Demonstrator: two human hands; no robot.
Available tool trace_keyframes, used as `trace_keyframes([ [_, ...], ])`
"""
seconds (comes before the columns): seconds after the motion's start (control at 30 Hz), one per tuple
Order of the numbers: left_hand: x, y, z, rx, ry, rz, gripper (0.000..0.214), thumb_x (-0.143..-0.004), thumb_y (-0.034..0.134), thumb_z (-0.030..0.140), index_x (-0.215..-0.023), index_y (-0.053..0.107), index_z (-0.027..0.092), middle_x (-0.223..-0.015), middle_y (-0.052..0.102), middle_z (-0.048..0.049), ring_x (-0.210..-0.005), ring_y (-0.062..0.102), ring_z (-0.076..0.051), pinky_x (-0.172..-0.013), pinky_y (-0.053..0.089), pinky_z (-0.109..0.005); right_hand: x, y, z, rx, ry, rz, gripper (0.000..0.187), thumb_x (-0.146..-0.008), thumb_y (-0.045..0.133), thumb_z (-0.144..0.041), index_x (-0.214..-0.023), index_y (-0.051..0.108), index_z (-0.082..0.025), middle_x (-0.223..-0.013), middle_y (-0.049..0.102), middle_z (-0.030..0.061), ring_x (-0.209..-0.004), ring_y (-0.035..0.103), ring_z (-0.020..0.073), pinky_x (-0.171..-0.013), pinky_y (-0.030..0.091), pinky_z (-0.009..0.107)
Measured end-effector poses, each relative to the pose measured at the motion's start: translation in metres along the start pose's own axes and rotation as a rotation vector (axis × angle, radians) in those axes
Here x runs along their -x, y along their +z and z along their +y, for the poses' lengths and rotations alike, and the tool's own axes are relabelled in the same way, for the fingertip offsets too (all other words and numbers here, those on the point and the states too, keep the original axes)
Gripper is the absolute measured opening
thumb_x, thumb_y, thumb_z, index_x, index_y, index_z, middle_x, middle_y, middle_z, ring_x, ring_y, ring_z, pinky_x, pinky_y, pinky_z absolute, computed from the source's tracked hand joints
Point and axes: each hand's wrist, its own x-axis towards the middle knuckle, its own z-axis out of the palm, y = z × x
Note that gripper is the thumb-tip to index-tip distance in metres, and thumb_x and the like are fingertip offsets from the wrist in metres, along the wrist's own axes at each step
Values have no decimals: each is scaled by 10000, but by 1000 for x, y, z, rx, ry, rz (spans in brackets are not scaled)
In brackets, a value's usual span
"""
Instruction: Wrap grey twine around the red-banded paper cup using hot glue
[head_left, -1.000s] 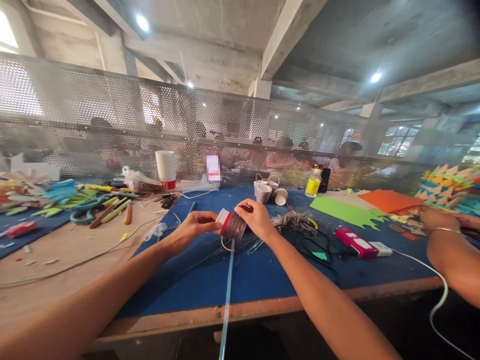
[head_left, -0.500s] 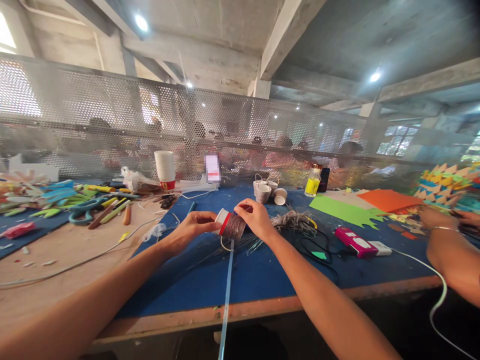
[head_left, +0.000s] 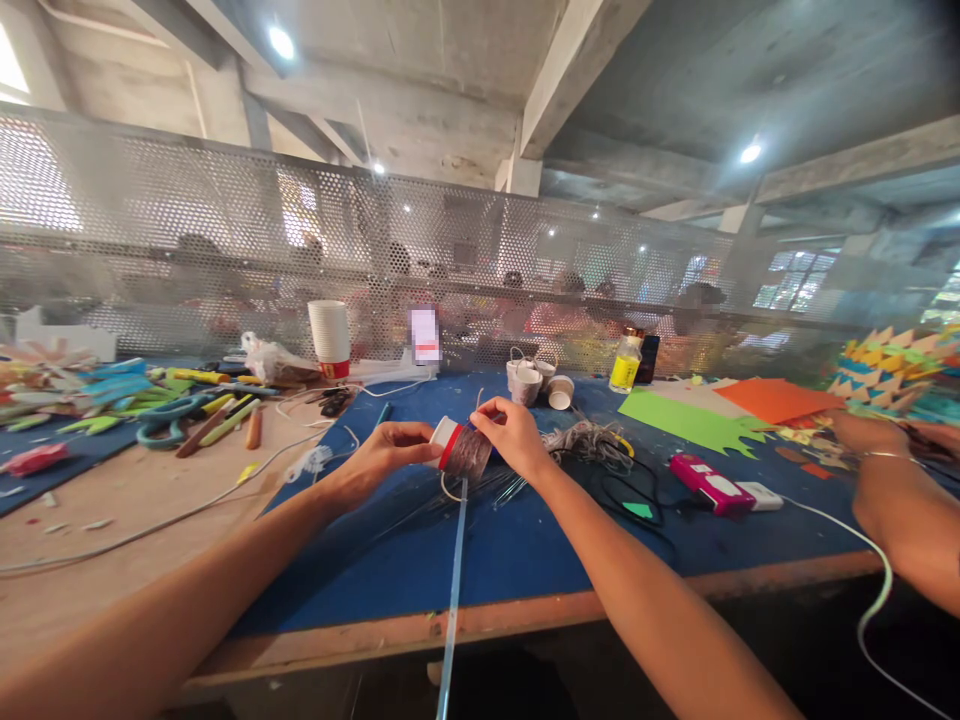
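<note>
Tipped on its side, a paper cup (head_left: 466, 455) has a white and red rim end and grey-brown cord wound round its body. My left hand (head_left: 394, 447) is closed on the rim end, thumb and fingers on either side. At the cup's other end, my right hand (head_left: 511, 432) pinches the cord (head_left: 479, 399), a short bit of which sticks up above the fingertips. A pale loop hangs under the cup. Below it, a translucent blue strip (head_left: 454, 590) runs down past the table edge. A tangle of grey cord (head_left: 600, 446) lies right of my right hand.
Several cord-wrapped cups (head_left: 525, 382) stand behind. A cup stack (head_left: 330, 338), blue scissors (head_left: 169, 420) and craft tools are at left. Rightward lie a yellow bottle (head_left: 625, 364), green paper (head_left: 686, 418), a magenta device (head_left: 712, 484) and another person's arm (head_left: 900, 500). A perforated screen (head_left: 465, 220) closes the back.
A short bit of cord now shows above my right fingertips. Both hands and the cup stay in nearly the same place.
</note>
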Motion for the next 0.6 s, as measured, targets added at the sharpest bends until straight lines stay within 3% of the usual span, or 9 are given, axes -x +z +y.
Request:
trace_keyframes([
  [0.6,1,2,4,-5,-6,5,199,-756,710,356,-839,765,184,-831,728,-36,-799,624,-207,-797,450,-300,0,1,2,25,-1,-9,191,-805,608,-367,-774,651,-184,-745,689,23,-680,620,152,-648,473,258],
])
